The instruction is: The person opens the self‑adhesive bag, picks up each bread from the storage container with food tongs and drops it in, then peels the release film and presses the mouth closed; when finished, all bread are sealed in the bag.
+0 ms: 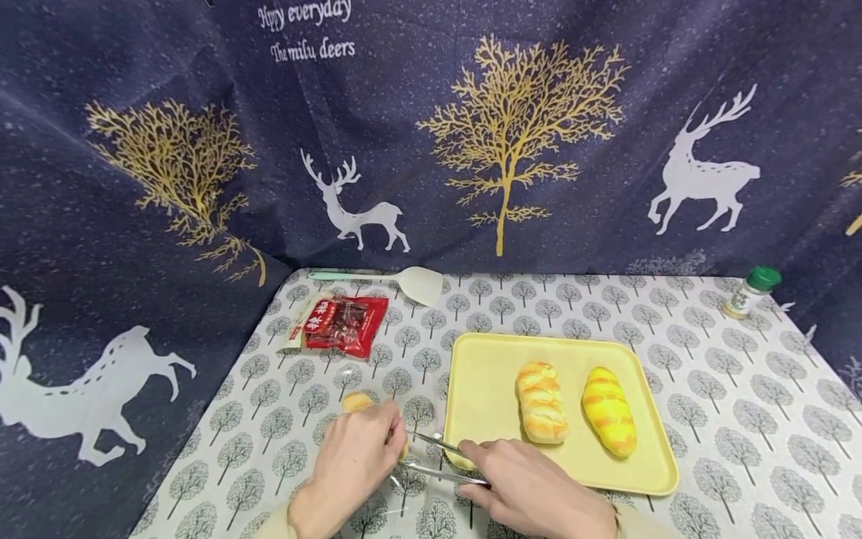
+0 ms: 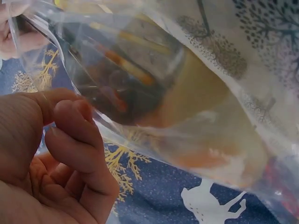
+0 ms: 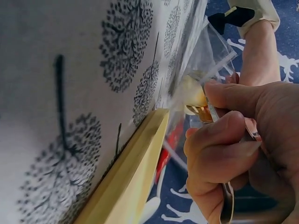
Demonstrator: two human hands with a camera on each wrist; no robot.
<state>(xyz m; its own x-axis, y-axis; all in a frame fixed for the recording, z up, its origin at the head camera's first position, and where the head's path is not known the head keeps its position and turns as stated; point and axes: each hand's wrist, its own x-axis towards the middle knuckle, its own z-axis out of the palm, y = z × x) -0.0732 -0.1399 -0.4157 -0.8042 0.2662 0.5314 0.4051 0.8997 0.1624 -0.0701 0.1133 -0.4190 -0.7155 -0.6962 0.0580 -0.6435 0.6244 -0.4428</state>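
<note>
My left hand pinches the edge of a clear plastic bag between thumb and fingers, left of the yellow tray. Inside the bag lies a bread roll, mostly hidden by the hand in the head view. From the right, my right hand grips metal tongs, whose two arms are spread and point into the bag's mouth. In the left wrist view the tong tips overlap the roll behind the plastic; I cannot tell whether they clasp it.
The pale yellow tray carries an orange-striped bread and a yellow bread. Behind the bag lie a red snack packet and a white spatula. A green-capped shaker stands at the back right, before the cloth backdrop.
</note>
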